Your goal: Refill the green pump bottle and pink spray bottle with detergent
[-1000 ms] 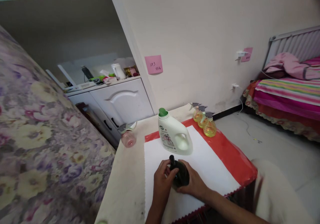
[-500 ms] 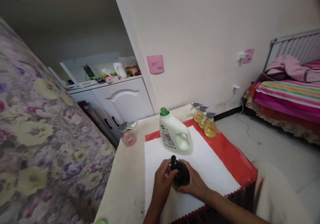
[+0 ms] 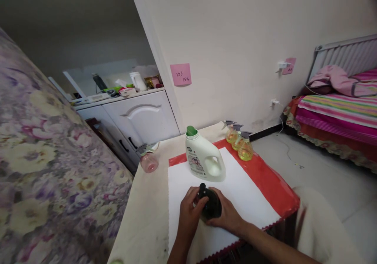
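Observation:
A small, rounded dark green bottle [image 3: 212, 207] with a black top is held upright over the white sheet, close to me. My left hand [image 3: 187, 213] is closed at its black top, thumb and fingers pinching around the neck. From the other side my right hand [image 3: 229, 216] wraps around the bottle's body. Just beyond them stands a large pale green jug [image 3: 203, 154] with a handle; its mouth is uncapped and shows a green spout. Whether the dark bottle's base touches the sheet is hidden by my hands.
Under the jug a white sheet [image 3: 244, 193] lies over a red cover [image 3: 269, 185] on the table. A pink spray bottle [image 3: 149, 162] stands at the left, and several yellow spray bottles [image 3: 245, 151] line the right back. A floral curtain [image 3: 59, 170] hangs at the left.
The whole view has shifted slightly, so things appear a little further left. Both hands keep the same hold on the dark bottle, with no clear movement against the sheet.

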`<action>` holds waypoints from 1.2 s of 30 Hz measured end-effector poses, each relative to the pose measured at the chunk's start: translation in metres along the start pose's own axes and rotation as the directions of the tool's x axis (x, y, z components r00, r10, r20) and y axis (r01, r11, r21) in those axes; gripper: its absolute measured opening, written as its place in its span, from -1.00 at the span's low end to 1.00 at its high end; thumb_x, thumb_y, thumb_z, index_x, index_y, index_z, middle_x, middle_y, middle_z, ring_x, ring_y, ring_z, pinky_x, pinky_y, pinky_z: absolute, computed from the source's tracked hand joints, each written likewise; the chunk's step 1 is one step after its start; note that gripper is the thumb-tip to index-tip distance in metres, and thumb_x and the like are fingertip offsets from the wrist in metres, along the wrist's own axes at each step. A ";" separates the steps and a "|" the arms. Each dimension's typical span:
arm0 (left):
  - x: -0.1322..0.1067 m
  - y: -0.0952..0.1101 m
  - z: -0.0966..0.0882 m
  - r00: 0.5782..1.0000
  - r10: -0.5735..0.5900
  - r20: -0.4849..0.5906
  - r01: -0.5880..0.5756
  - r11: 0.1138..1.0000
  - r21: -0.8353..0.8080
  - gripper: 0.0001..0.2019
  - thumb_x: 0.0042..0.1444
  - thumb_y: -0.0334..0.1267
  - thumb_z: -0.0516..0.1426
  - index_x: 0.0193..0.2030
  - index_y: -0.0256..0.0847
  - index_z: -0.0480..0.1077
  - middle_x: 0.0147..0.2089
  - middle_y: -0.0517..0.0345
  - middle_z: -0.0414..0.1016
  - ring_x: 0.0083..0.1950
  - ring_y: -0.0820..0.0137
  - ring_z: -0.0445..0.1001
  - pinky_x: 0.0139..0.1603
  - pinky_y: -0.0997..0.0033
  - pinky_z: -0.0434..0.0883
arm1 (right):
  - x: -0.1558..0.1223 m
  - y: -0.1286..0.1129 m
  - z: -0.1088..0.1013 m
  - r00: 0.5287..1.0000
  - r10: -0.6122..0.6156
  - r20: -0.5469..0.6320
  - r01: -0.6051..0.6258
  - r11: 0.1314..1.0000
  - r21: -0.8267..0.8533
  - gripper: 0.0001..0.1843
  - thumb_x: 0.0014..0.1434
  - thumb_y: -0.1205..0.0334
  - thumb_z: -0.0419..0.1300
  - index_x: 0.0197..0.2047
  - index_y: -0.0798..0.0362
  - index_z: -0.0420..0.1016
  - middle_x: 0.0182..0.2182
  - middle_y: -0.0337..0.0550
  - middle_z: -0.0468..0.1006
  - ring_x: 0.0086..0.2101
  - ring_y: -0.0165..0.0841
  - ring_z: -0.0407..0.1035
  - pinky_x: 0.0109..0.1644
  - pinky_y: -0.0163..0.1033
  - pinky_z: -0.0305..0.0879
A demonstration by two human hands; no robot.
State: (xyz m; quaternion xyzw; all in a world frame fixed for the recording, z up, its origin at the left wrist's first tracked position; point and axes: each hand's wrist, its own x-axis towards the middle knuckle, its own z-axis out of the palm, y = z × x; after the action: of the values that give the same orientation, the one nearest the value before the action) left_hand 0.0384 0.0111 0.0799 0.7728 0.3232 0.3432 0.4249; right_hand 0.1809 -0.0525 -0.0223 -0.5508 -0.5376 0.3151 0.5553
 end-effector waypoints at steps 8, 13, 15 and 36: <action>-0.002 -0.004 0.001 0.992 -0.106 -0.071 0.107 0.994 0.008 -0.63 -0.05 -0.23 0.27 -0.04 -0.14 0.44 -0.19 0.14 0.52 -0.24 0.30 0.42 -0.16 0.32 0.37 | 0.000 0.000 -0.001 1.000 0.003 0.007 -0.003 1.000 0.005 0.09 -0.32 0.21 0.48 0.26 -0.11 0.07 0.15 -0.06 0.38 0.12 -0.05 0.30 0.20 0.11 0.21; -0.001 -0.003 0.001 0.998 -0.046 -0.037 0.047 0.998 0.052 -0.80 0.04 -0.19 0.19 -0.18 -0.15 0.49 -0.32 0.19 0.46 -0.28 0.30 0.41 -0.20 0.32 0.37 | 0.000 -0.001 -0.001 1.000 0.000 0.004 0.000 1.000 0.012 0.09 -0.33 0.21 0.49 0.25 -0.12 0.08 0.15 -0.09 0.39 0.12 -0.05 0.30 0.20 0.07 0.22; -0.001 -0.003 0.000 0.998 -0.060 -0.022 0.061 0.996 0.062 -0.72 0.02 -0.20 0.20 -0.09 -0.13 0.48 -0.20 0.12 0.52 -0.17 0.25 0.44 -0.11 0.27 0.37 | 0.001 -0.001 -0.001 1.000 -0.002 0.005 0.002 1.000 0.016 0.09 -0.34 0.21 0.49 0.25 -0.12 0.08 0.15 -0.09 0.40 0.11 -0.06 0.31 0.19 0.06 0.23; 0.004 -0.011 0.004 0.993 -0.114 -0.031 0.112 0.992 -0.064 -0.65 -0.01 -0.12 0.22 -0.07 -0.16 0.44 -0.04 0.00 0.57 0.05 0.10 0.50 0.11 0.07 0.39 | 0.004 -0.004 -0.001 1.000 0.003 -0.017 -0.002 1.000 0.028 0.13 -0.40 0.19 0.52 0.24 -0.13 0.10 0.12 -0.14 0.42 0.08 -0.08 0.34 0.17 0.03 0.27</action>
State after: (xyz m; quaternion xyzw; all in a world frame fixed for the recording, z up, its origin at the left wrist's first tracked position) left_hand 0.0415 0.0170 0.0700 0.7335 0.3632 0.3418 0.4618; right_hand 0.1814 -0.0499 -0.0174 -0.5463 -0.5278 0.3184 0.5670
